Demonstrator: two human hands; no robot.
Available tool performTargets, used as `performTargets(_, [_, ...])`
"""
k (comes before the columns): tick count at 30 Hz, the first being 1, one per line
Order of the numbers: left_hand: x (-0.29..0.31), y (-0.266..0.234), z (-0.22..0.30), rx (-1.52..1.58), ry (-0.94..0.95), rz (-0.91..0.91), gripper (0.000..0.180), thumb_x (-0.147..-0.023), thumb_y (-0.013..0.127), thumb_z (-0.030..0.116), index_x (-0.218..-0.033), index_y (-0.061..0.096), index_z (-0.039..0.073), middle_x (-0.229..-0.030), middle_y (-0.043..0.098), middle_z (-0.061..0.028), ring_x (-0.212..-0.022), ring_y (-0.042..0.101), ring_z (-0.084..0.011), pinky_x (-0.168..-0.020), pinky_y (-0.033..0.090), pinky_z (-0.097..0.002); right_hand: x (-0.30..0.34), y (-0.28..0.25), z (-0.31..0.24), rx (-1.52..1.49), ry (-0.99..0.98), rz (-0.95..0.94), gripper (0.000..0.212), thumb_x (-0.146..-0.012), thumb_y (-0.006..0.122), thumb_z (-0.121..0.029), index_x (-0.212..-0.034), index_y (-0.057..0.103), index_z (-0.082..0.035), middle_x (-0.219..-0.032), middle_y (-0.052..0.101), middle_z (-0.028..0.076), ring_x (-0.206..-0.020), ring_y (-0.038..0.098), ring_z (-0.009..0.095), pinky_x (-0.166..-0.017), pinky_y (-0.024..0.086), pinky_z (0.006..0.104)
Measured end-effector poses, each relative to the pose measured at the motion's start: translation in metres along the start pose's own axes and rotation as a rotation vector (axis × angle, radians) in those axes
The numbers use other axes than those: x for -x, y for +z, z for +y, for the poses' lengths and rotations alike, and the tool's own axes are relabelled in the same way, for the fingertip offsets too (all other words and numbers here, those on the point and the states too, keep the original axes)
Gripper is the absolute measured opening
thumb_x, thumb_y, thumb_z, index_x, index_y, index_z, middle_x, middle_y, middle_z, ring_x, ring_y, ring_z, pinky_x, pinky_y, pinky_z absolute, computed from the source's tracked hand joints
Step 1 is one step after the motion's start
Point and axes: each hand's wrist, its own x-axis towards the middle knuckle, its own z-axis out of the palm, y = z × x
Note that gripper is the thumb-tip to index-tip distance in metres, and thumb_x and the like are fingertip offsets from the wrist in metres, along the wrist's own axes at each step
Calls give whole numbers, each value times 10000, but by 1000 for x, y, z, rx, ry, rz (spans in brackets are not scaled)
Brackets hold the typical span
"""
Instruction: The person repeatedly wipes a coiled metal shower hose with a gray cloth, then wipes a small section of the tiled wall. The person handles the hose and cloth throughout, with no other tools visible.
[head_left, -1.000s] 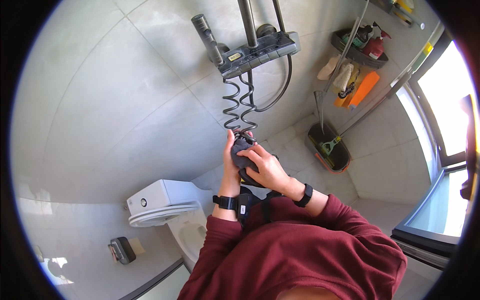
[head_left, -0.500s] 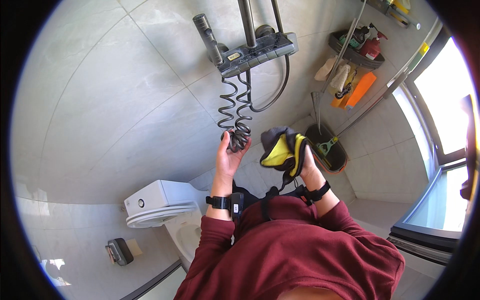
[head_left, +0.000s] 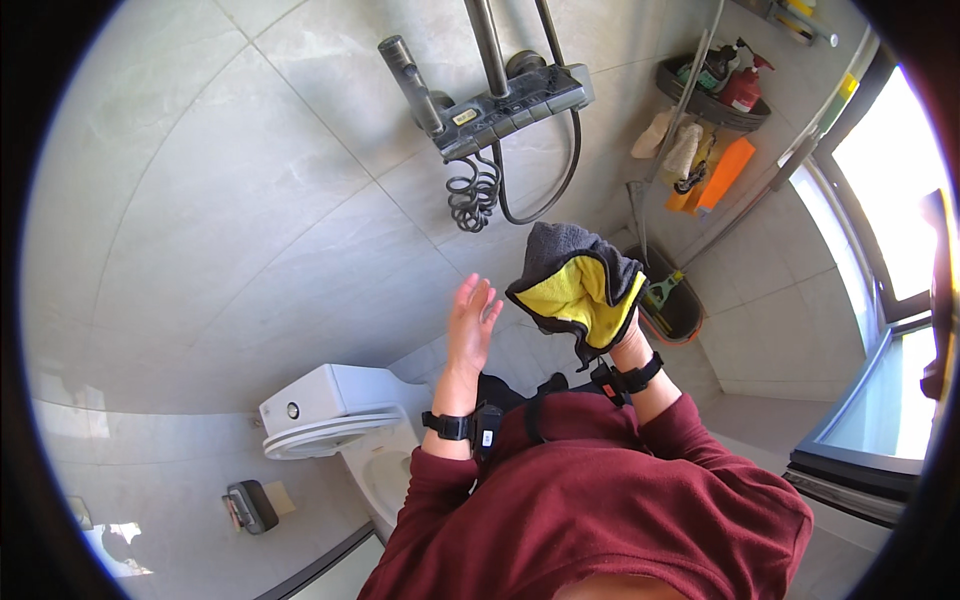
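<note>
A grey and yellow microfibre cloth (head_left: 578, 290) with a dark border hangs bunched from my right hand (head_left: 632, 346), whose fingers are mostly hidden behind it. To the left of the cloth, my left hand (head_left: 472, 325) is raised with its fingers apart and nothing in them. Above that hand dangles a dark coiled hose (head_left: 474, 196), drawn up short under the shower control bar (head_left: 515, 112). The hose and my left hand are apart. A spray handle (head_left: 410, 85) sits at the bar's left end.
At the lower left stands a white toilet (head_left: 330, 405). A corner shelf (head_left: 712, 100) holds pump bottles, with cloths and an orange item hanging below. Long-handled tools lean near a dark bucket (head_left: 672, 305). On the right is a window (head_left: 890, 190); a paper holder (head_left: 252, 506) is at lower left.
My left hand has let go of the coiled hose and dropped lower. The hose has sprung up toward the bar. The cloth has spread and risen slightly in my right hand.
</note>
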Motion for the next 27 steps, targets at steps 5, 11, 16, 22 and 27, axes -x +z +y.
performTargets(5, [15, 17, 11, 223, -179, -389, 555, -1032, 458, 542, -1381, 539, 119, -1418, 560, -77, -1316, 511, -227, -1095, 388, -439, -14, -6, -34, -235, 0, 36, 445, -750, 776, -224, -1165, 654, -116, -1141, 657, 16, -1038, 615, 192, -913, 475, 312])
performTargets(11, [31, 18, 15, 125, -311, -365, 521, -1046, 495, 438, -1403, 517, 59, -1393, 574, -77, -1286, 530, -216, -1094, 408, -429, -22, -6, -57, -1610, 607, -108, 565, -968, 490, -461, -1365, 560, -66, -1331, 623, 135, -1197, 602, 288, -1075, 438, 440])
performTargets(16, [35, 8, 28, -56, -312, -394, 477, -1038, 539, 326, -1419, 499, 43, -1395, 570, -86, -1282, 527, -218, -1101, 398, -425, -22, -8, -59, -1880, 614, -171, 689, -1009, 368, -547, -1531, 377, -98, -1527, 460, 141, -1369, 473, 322, -1177, 316, 470])
performTargets(22, [45, 23, 44, -88, -205, -442, 407, -1031, 559, 253, -1364, 526, 22, -1305, 609, -56, -1176, 578, -170, -1035, 447, -376, -21, -4, -50, -2105, 530, -194, 726, -998, 402, -611, -1508, 419, -94, -1481, 516, 146, -1341, 505, 330, -1172, 326, 469])
performTargets(27, [47, 31, 49, -86, -114, -360, 405, -1009, 582, 205, -1371, 507, 38, -1296, 608, -63, -1176, 585, -176, -1024, 463, -374, -20, 0, -27, -2090, 530, -251, 786, -967, 426, -681, -1362, 577, -18, -1338, 627, 192, -1223, 598, 354, -1120, 398, 480])
